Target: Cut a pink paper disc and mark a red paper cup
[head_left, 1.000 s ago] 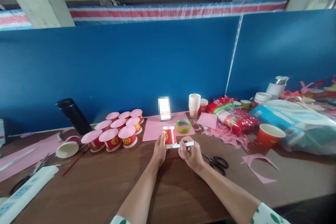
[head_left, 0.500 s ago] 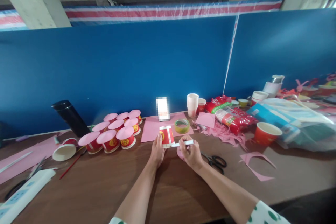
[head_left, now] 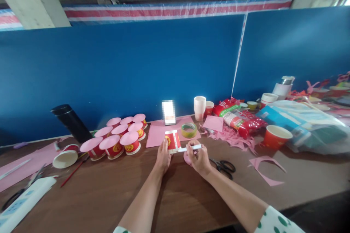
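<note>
Gripping a small red paper cup (head_left: pixel 172 140) upside down on the brown table (head_left: pixel 109 196), the left hand (head_left: pixel 163 157) curls its fingers around the cup's near side, while the right hand (head_left: pixel 199 158) pinches a white marker (head_left: pixel 190 148) whose tip touches the cup's wall. A pink paper piece (head_left: pixel 187 158) shows beneath the right palm. Just right of that hand lie black scissors (head_left: pixel 224 166), and farther right a cut pink sheet (head_left: pixel 266 170) rests flat.

Near the left edge sit a white power strip (head_left: pixel 22 202), a red pencil (head_left: pixel 71 173) and an open cup on its side (head_left: pixel 65 157). Behind it stands a cluster of upturned red cups topped with pink discs (head_left: pixel 117 140), with a black flask (head_left: pixel 70 122) leaning at the back. Beyond the held cup are a pink paper sheet (head_left: pixel 161 131) and a green tape roll (head_left: pixel 189 130). Pink scraps (head_left: pixel 232 138), a red packet of cups (head_left: pixel 243 122), an upright orange cup (head_left: pixel 275 137) and a stack of white cups (head_left: pixel 199 108) crowd the right, all against a blue partition (head_left: pixel 136 69).
</note>
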`<state>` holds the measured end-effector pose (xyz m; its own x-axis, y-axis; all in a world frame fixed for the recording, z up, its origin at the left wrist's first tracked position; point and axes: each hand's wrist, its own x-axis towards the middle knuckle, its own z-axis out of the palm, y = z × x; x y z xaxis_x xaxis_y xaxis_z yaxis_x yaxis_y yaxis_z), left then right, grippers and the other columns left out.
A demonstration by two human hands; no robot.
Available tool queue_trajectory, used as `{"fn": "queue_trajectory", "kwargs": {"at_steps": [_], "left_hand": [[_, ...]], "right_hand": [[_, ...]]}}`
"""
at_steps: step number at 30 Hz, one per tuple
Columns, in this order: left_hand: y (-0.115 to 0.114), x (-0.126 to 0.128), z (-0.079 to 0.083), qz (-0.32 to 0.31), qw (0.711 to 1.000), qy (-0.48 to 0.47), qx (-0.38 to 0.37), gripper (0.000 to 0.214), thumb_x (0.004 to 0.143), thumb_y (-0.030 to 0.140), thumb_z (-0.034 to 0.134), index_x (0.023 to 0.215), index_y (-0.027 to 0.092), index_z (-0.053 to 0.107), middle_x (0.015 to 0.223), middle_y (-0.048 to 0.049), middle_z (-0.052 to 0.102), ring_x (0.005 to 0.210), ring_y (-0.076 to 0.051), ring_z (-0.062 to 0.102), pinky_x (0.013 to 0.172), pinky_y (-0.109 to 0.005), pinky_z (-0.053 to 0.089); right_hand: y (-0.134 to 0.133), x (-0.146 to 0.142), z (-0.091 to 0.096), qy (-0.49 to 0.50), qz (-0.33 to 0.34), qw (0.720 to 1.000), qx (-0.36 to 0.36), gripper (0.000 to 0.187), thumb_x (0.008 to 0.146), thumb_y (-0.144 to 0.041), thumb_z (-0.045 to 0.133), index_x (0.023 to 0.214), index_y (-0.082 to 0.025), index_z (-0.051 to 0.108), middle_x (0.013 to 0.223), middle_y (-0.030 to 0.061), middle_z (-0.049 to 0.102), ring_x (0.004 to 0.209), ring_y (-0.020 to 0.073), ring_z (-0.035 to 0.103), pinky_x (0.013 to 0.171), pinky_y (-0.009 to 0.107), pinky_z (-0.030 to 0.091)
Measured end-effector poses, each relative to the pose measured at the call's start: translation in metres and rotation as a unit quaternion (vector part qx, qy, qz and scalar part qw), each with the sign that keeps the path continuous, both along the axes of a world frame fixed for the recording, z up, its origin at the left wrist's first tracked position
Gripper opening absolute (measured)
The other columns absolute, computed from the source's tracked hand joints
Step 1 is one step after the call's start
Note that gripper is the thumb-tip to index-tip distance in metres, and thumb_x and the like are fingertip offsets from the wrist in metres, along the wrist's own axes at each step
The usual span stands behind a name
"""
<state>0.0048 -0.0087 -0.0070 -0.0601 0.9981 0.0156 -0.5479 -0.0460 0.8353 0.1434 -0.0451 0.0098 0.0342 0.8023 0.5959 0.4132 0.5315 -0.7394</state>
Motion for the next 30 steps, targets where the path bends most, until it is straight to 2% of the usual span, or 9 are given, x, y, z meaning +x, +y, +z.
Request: {"fn": "queue_trajectory", "kwargs": {"at_steps": [8, 14, 21, 30], "left_hand": [[0.006, -0.003, -0.009, -0.004, 1.000, 0.002, -0.001, 0.032, 0.078, 0.044, 0.052, 0.095, 0.018, 0.057, 0.106, -0.0113, 0.061, 0.089, -0.023, 0.060, 0.076, -0.036, 0.049], [0.007, -0.003, -0.009, -0.007, 1.000, -0.005, 0.009, 0.028, 0.077, 0.038, 0.054, 0.096, 0.018, 0.057, 0.104, -0.0112, 0.063, 0.088, -0.022, 0.060, 0.074, -0.034, 0.050], [0.007, -0.004, -0.011, -0.006, 1.000, -0.005, 0.002, 0.029, 0.081, 0.043, 0.048, 0.094, 0.018, 0.057, 0.100, -0.0101, 0.064, 0.088, -0.020, 0.060, 0.075, -0.032, 0.048], [0.008, -0.004, -0.012, -0.003, 1.000, -0.004, -0.005, 0.030, 0.080, 0.044, 0.049, 0.095, 0.018, 0.056, 0.097, -0.0098, 0.064, 0.083, -0.019, 0.061, 0.070, -0.030, 0.048]], "right_hand": [[0.002, 0.003, 0.000, -0.010, -0.018, 0.999, 0.029, 0.023, 0.087, -0.030, 0.040, 0.067, -0.020, 0.045, 0.050, -0.0018, 0.052, 0.046, 0.0117, 0.052, 0.046, 0.019, 0.039], [0.004, 0.005, 0.000, -0.025, -0.033, 0.998, 0.039, 0.021, 0.087, -0.029, 0.041, 0.067, -0.020, 0.046, 0.047, -0.0028, 0.051, 0.043, 0.0118, 0.051, 0.047, 0.020, 0.039], [0.006, 0.007, -0.001, -0.040, -0.048, 0.997, 0.046, 0.022, 0.087, -0.029, 0.040, 0.067, -0.019, 0.046, 0.052, -0.0021, 0.052, 0.046, 0.0118, 0.052, 0.052, 0.021, 0.039], [0.007, 0.008, -0.003, -0.039, -0.039, 0.998, 0.041, 0.022, 0.087, -0.028, 0.040, 0.067, -0.019, 0.046, 0.053, -0.0021, 0.051, 0.046, 0.0108, 0.050, 0.051, 0.021, 0.039]]}}
